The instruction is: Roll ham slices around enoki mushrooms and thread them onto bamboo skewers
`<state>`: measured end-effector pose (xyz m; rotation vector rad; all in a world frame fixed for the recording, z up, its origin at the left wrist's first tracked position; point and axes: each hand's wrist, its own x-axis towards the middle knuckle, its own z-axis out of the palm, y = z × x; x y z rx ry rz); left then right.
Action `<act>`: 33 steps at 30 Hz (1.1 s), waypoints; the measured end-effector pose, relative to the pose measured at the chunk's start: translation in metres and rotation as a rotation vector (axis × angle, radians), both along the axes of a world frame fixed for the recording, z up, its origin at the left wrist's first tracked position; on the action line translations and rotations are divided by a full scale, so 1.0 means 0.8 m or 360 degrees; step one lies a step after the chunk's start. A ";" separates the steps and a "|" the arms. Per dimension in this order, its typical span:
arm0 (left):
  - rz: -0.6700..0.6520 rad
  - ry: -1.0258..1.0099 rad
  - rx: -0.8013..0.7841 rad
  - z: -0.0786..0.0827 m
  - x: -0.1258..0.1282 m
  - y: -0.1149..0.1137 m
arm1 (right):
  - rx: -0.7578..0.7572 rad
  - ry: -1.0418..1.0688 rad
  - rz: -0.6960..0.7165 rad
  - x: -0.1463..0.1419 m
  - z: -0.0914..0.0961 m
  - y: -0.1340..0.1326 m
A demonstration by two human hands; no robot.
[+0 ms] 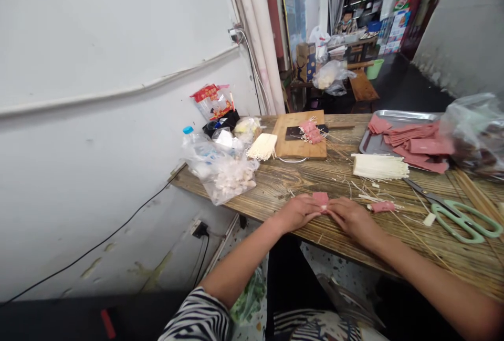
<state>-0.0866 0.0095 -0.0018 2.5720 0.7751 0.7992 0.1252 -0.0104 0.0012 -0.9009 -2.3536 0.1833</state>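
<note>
Close to the table's front edge, my left hand [301, 212] and my right hand [350, 218] meet with fingertips closed on a pink meat slice [320, 197]. A bit of white shows between the fingers; the rest of what they pinch is hidden. Beyond my right hand lies a finished-looking meat roll with pale mushroom ends [382, 207]. Behind it is a bundle of enoki mushrooms [380, 166], and a second enoki bunch [263, 146] rests by the cutting board. Green-handled scissors [466, 220] lie at the right.
A metal tray [368, 144] carries stacked pink slices. Skewered rolls [311, 132] sit on a dark blade on the wooden cutting board [283, 144]. Plastic bags [232, 175] crowd the left end; another bag [478, 133] is far right. Thin sticks and scraps litter the table. A person [346, 24] sits far back.
</note>
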 end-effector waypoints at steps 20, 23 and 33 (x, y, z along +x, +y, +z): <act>0.0406 -0.0429 -0.0115 -0.005 0.014 -0.014 | -0.0858 -0.0005 -0.0495 -0.007 0.017 0.022; 0.0328 -0.0293 0.0038 -0.002 0.015 -0.015 | -0.0908 -0.0155 -0.0565 -0.012 0.025 0.028; 0.0370 0.0070 0.0236 0.003 0.015 -0.020 | -0.1031 -0.0249 -0.0603 -0.016 0.031 0.040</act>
